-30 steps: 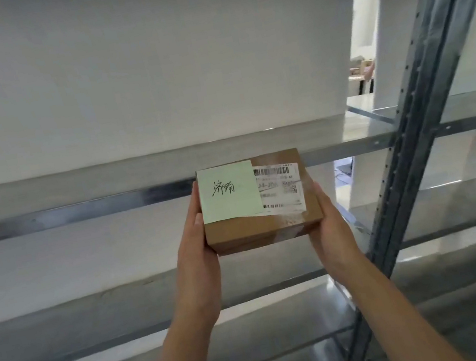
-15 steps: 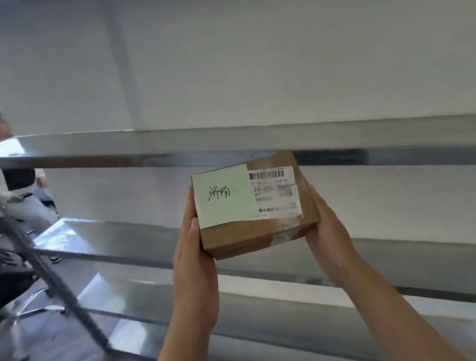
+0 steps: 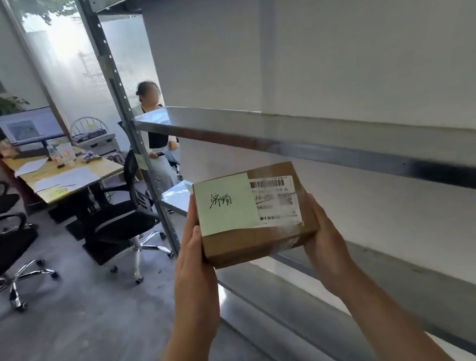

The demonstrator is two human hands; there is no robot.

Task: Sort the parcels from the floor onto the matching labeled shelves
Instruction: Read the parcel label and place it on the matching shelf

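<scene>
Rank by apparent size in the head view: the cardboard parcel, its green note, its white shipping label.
1. cardboard parcel
2. green note
3. white shipping label, though the note may be hiding some of it.

Single head cam, wide-angle, looking forward and slightly down my arms. Brown cardboard parcel with green sticky note (image 3: 255,214) is close, centre frame. Grey metal shelving rack (image 3: 335,144) runs along the right, wooden office desk (image 3: 71,178) far left.
</scene>
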